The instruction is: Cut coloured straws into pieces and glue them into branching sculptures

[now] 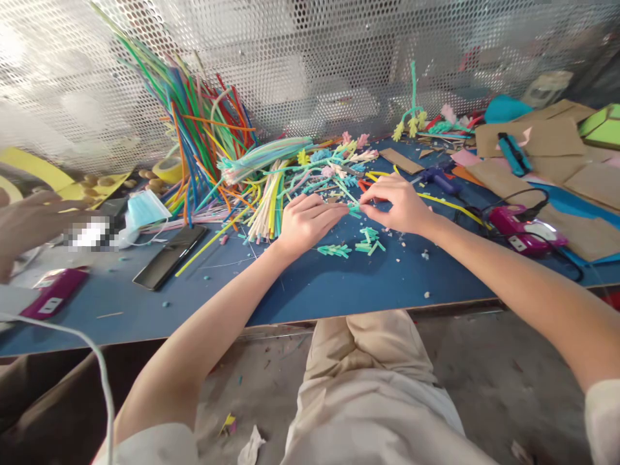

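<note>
With the thumb and finger of our right hand [398, 201] nearly closed, we pinch a small teal piece [355, 209], our left hand [305, 225] meeting its other side, its grip unclear to us, above teal clusters [334, 250] on the blue table [310, 294], pale stems [266, 206] lying leftward.

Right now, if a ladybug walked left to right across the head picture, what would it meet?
A magenta gadget → a black phone → the left hand → a small teal piece → the right hand → a second magenta gadget → a bright green thing.
</note>
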A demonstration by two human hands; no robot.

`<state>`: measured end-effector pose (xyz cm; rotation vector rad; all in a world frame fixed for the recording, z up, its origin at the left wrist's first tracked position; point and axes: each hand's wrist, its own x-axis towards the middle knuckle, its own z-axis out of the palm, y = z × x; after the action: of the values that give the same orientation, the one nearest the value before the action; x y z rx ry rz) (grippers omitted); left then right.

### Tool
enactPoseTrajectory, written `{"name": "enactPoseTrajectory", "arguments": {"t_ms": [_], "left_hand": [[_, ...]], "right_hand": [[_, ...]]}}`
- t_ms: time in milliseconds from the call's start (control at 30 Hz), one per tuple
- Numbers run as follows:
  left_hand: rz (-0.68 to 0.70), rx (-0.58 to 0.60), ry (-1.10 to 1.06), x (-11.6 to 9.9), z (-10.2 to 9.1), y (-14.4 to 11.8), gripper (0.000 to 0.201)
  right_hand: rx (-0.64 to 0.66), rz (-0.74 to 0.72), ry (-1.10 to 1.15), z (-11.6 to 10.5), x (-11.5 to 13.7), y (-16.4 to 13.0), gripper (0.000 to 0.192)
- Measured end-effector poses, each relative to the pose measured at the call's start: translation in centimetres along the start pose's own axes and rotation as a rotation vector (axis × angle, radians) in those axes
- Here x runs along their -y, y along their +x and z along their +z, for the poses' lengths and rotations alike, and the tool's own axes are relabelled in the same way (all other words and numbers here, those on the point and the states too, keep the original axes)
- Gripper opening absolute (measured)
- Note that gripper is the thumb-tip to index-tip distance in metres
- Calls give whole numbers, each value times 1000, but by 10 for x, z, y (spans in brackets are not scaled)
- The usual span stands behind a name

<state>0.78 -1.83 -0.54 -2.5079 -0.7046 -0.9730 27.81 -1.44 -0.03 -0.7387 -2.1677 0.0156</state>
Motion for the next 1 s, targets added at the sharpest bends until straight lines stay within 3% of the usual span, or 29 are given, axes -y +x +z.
{"name": "enactPoseTrajectory", "arguments": {"t_ms": [300,467,567,733,1000], "left_hand": [[17,-80,-13,2,3,-1,18],[-116,-72,-45,5,6,1,20],[-190,-64,-71,6,9,2,35],[-146,-29,-68,7,11,2,27],[-125,-21,-63,6,10,2,25]], "right_hand": [[49,54,7,-2,-1,-1,24],[67,78,-14,0,-6,-1,28],[55,89,-19,1,-12,-2,28],[37,84,-36,5,-18,-3,25],[60,84,-43,6,-7,-1,25]]}}
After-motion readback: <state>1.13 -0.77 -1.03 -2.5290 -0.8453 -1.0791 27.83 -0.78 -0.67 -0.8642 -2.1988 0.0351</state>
